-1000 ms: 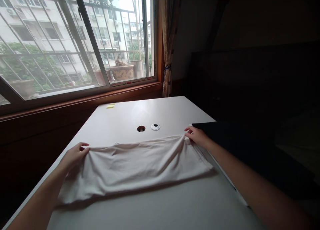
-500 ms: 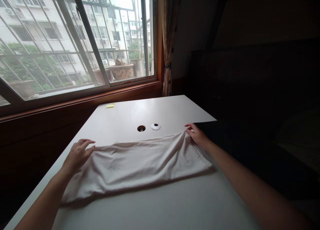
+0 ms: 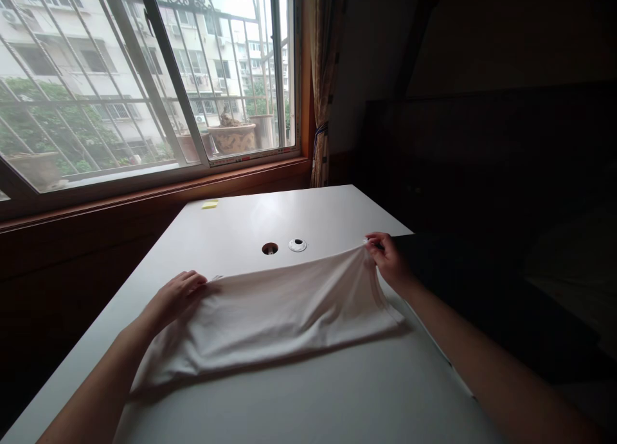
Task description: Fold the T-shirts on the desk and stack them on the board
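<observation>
A whitish cloth (image 3: 284, 315) lies across the white table (image 3: 299, 405), its far edge drawn fairly straight between my two hands. My left hand (image 3: 180, 293) pinches that edge near its left end, fingers pressed together. At the right corner, my right hand (image 3: 389, 257) is closed on the cloth and holds it slightly raised. Soft folds run down from the right hand, and the near edge rests on the table with a shadow beneath it.
Beyond the cloth are a round hole (image 3: 270, 248) in the tabletop and a white round cap (image 3: 297, 245). A yellow sticky note (image 3: 209, 204) lies near the far left corner. Behind stand a barred window and a curtain (image 3: 322, 90).
My left hand has moved right and closed on the cloth's edge. My right hand has shifted slightly right and up, and the far edge is straighter.
</observation>
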